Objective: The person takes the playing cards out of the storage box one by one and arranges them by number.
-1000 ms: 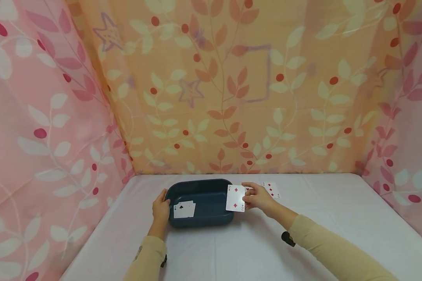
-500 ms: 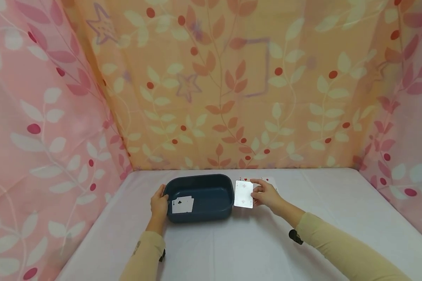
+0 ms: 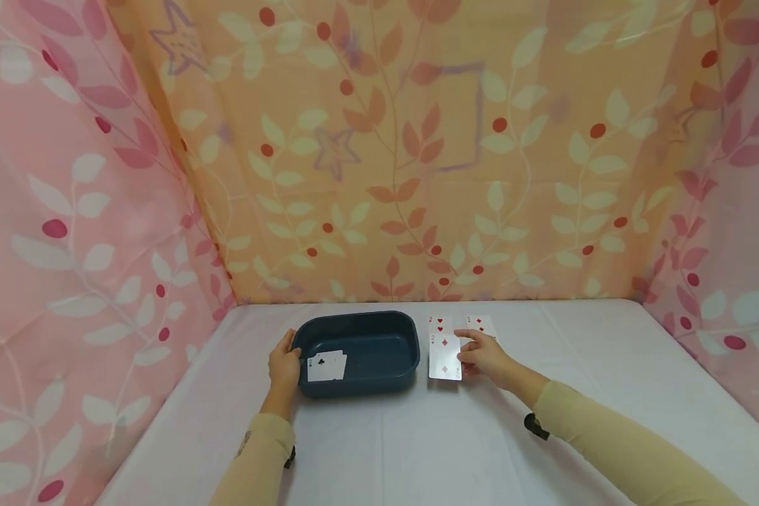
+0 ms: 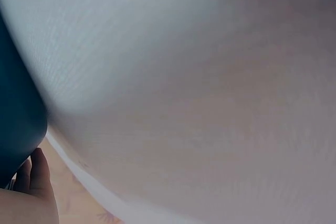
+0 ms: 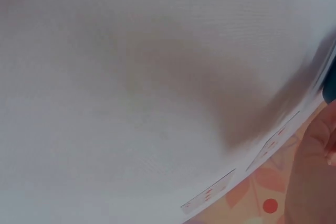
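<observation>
My left hand (image 3: pixel 284 365) holds the left rim of a dark blue oblong basin (image 3: pixel 379 383). Inside the basin, at its left end, lie a few overlapping playing cards (image 3: pixel 327 367); a club shows on the top one. My right hand (image 3: pixel 485 360) pinches a two of diamonds (image 3: pixel 445 362) by its right edge, just right of the basin. Behind that card a hearts card (image 3: pixel 440 323) lies partly covered on the table, and a diamonds card (image 3: pixel 479 322) lies partly behind the fingers. The right wrist view catches only part of my right hand (image 5: pixel 315 166).
A white cloth covers the table (image 3: pixel 379 450). Its far edge meets an orange leaf-patterned curtain (image 3: pixel 379 211), and pink patterned curtains (image 3: pixel 101 281) hang at the sides. In the left wrist view the basin's side (image 4: pixel 18 103) shows at the left edge.
My right hand has carried the two of diamonds rightward from the basin's right rim to in front of the hearts card. The left hand stays on the basin; the head view has tilted slightly.
</observation>
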`<state>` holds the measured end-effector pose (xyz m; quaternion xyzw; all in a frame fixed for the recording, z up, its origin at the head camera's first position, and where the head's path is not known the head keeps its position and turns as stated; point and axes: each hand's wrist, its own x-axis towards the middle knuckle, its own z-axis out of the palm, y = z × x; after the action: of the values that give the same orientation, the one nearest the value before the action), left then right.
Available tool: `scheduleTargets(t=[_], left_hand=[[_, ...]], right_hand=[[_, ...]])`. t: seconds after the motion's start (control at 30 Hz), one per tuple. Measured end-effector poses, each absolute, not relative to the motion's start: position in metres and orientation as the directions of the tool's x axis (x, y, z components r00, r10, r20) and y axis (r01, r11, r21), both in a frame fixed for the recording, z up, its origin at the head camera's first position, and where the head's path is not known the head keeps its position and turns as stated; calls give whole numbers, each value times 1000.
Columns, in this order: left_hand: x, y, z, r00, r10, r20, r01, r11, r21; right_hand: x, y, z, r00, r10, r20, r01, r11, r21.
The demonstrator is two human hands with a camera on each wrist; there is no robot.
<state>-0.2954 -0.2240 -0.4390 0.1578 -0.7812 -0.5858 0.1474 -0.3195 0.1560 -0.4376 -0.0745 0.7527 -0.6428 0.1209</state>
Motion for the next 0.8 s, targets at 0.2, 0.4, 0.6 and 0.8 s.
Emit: scheduleTargets(t=[0.2, 0.4, 0.6, 0.8], left_hand=[[-296, -225, -440, -901, -432, 45, -88, 283, 955], [-296, -224, -442, -898, -438, 39, -99, 289, 952], [-295, -222, -440, -902, -431, 26, -101, 268, 958], [-295, -222, -440, -903, -430, 28, -101, 273, 957]], right_hand=[[-324, 158, -444, -955, -259, -142, 94, 191, -977], [-330, 160, -452, -951, -243, -191, 135, 230, -964], [-333, 159, -457, -944, -229, -236, 167, 284, -944], [-336, 157, -460, -946, -211, -247, 177, 301, -937]])
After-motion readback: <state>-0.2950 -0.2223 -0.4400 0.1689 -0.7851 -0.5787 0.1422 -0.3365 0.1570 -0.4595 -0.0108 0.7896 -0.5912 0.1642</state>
